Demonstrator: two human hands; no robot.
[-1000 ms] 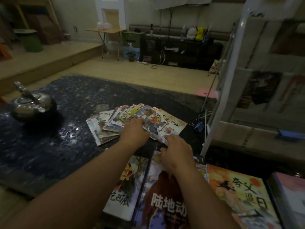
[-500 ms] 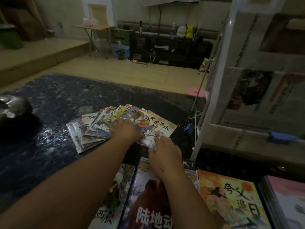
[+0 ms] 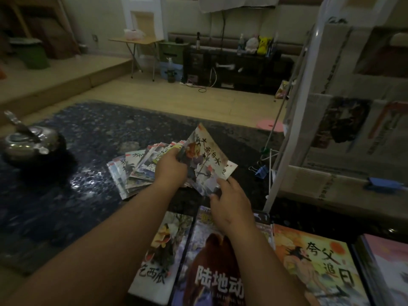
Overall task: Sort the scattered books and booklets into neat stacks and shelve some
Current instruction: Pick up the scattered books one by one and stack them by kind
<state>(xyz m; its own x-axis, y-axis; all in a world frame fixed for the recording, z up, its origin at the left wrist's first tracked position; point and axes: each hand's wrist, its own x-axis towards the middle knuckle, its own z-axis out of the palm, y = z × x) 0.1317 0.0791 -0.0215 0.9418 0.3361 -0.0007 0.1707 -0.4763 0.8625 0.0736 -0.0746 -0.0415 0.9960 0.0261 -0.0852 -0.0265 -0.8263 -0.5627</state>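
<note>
Now the top booklet [image 3: 205, 160] stands tilted with its far edge raised above the fan of booklets [image 3: 136, 168], where half a second ago it lay flat on the fan's right end. The left hand [image 3: 171, 171], which had pressed down on the fan, grips the booklet's left edge. The right hand [image 3: 229, 202] pinches its near corner. The fan lies mid-way across the dark surface [image 3: 77, 195], with a metal kettle [image 3: 28, 144] back in full view at far left. Both hands' fingertips are hidden behind the raised cover. The fanned covers overlap, so each shows only a strip. Three large books [image 3: 313, 266] at the near edge are cut off by the frame and partly covered by the forearms. The white rack [image 3: 287, 140] at right is blurred.
</note>
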